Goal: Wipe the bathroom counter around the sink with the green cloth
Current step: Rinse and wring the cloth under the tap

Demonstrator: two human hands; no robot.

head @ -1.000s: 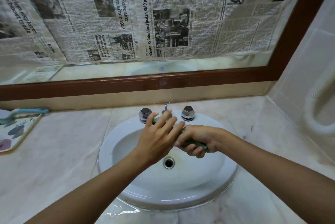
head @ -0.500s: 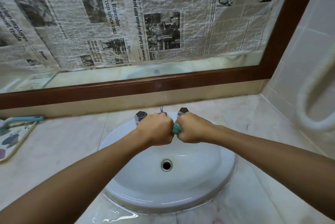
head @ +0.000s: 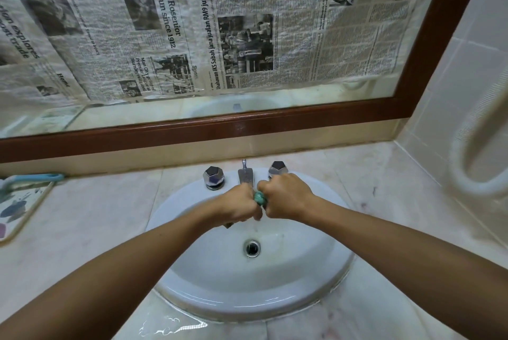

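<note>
The counter (head: 96, 229) carries the sink (head: 247, 306) at its middle. My left hand (head: 236, 207) and right hand (head: 286, 196) are fisted side by side above the sink's back edge. Both grip the cloth (head: 259, 198), bunched between them.

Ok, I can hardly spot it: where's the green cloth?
Centre of the head view: the green cloth is squeezed between the left hand and right hand, over the sink, near the spout.

1 head view, looking forward and down (close) over sink (head: 192, 298) toward mirror (head: 275, 125).
</note>
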